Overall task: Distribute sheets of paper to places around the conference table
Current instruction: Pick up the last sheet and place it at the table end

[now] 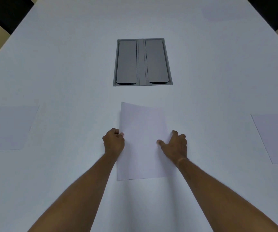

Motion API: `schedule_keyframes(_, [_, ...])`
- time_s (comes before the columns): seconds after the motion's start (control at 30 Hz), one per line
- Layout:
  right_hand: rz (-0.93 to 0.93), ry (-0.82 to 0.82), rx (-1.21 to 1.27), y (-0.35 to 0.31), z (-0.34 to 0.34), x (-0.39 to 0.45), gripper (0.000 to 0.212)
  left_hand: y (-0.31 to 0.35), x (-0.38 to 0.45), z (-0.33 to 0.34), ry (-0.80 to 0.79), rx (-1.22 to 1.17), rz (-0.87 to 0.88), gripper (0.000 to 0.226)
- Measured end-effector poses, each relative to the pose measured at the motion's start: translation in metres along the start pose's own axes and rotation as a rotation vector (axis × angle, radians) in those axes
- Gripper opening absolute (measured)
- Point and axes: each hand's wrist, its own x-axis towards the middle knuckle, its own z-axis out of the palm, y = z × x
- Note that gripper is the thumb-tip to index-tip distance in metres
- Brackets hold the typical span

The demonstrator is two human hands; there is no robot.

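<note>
both hands on the centre sheet (pixel 142 139), flat on the table (pixel 68 64) below the grey hatch (pixel 142 61): left hand (pixel 114 141) curled, pinching its left edge; right hand (pixel 175 145) spread, pressing the right edge. risk: far corner lifts, sheet skews or creases.

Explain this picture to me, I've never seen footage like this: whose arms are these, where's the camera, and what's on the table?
There is no machine here. A person wears a camera on the head, looking forward and down, so the bare arms are their own. The left hand pinches the left edge of the centre sheet of paper; the right hand rests on its right edge, with no closed grip visible. The white conference table also holds a left sheet, a right sheet, a faint far sheet, and a grey cable hatch with two closed flaps.
</note>
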Motion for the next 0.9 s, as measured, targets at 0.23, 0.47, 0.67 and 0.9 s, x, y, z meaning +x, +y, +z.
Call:
schedule_keyframes(0.23, [0.107, 0.009, 0.418, -0.004, -0.013, 0.014, 0.058, 0.006, -0.003, -0.019, 0.032, -0.143, 0.012, 0.006])
schedule_keyframes(0.47, [0.028, -0.032, 0.663, -0.019, -0.027, 0.011, 0.025, 0.014, -0.016, -0.039, 0.053, -0.206, 0.047, 0.008])
schedule_keyframes(0.67, [-0.145, -0.021, 0.715, -0.036, -0.045, -0.003, 0.006, 0.025, -0.032, -0.067, 0.118, -0.246, 0.085, 0.015])
schedule_keyframes(0.9, [-0.339, -0.065, 0.775, -0.079, -0.068, -0.043, 0.002, 0.037, -0.060, -0.128, 0.250, -0.336, 0.144, 0.015])
